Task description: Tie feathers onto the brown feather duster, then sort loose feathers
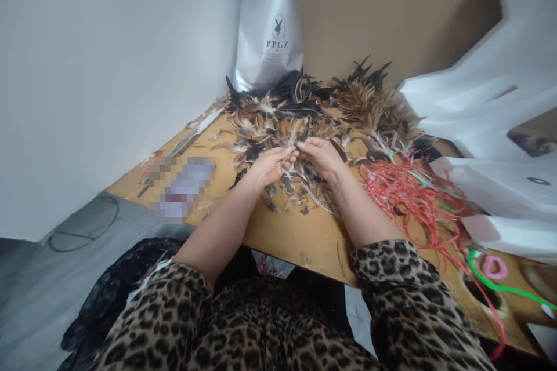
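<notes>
My left hand point(275, 163) and my right hand point(321, 156) meet over the middle of the table, fingertips nearly touching. Both are closed in a pinch on a small brown feather point(292, 132), its lower end hidden by the fingers. Loose brown, white and black feathers point(250, 127) lie spread beneath and around them. Behind, long black feathers point(296, 93) form a heap. A thick bunch of brown feathers point(376, 107) lies to the right.
Tangled red string point(409, 197) covers the table's right side, near a green strip point(500, 285) and a pink loop point(495, 267). A silver-white bag point(270, 29) stands at the back. White sheeting point(483, 81) hangs at right. A black plastic bag point(117, 295) lies below left.
</notes>
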Tool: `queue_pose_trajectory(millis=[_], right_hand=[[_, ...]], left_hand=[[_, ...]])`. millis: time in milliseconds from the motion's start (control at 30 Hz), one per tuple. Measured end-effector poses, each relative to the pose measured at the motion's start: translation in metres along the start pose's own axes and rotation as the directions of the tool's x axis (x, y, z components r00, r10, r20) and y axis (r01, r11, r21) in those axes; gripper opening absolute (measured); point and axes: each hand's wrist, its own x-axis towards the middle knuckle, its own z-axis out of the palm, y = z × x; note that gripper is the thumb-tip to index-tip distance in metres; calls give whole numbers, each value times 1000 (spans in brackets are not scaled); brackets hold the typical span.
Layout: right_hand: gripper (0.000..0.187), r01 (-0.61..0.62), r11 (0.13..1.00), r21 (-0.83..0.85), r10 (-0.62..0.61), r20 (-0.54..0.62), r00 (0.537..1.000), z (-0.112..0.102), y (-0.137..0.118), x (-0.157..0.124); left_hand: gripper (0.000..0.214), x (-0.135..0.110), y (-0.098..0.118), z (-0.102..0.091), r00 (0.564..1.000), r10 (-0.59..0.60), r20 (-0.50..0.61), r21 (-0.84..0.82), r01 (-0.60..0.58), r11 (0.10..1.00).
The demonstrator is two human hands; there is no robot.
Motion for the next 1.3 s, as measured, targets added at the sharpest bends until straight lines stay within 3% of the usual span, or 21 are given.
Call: queue_pose_trajectory(millis=[300, 633, 767, 867, 1000, 1067, 1167, 1233, 1300], right_hand=[[30, 185, 934, -305, -225, -99, 969, -3, 0, 4], [26, 179, 932, -314, -212, -76, 974, 3, 0, 1], [28, 149, 915, -375, -183, -54, 982, -4, -5, 1], [27, 146, 782, -606, -148, 46, 988, -17, -12, 0], [18, 199, 412, -889, 99, 261, 960, -26, -21, -4], [17, 206, 222, -953, 199, 252, 947, -20, -25, -9], [15, 186, 8, -983, 214, 183, 959, -6, -26, -15], [12, 160, -39, -986, 181, 150, 972, -2, -25, -16], [10, 140, 50, -989, 133, 145, 980, -5, -22, -13]], left_hand=[[10, 2, -6, -2, 992, 115, -51, 219, -101, 971], [15, 0, -7, 2, 985, 172, -27, 371, -149, 917], [13, 2, -7, 0, 973, 223, -60, 366, -187, 912], [12, 3, -5, 0, 959, 257, -121, 321, -208, 924], [10, 3, -3, 0, 949, 266, -167, 282, -212, 936], [10, 3, -2, 0, 950, 262, -169, 277, -210, 938], [9, 3, -3, 0, 951, 260, -169, 276, -208, 939], [10, 4, -3, -1, 951, 258, -169, 274, -206, 939], [10, 4, -2, -1, 953, 254, -165, 266, -205, 942]])
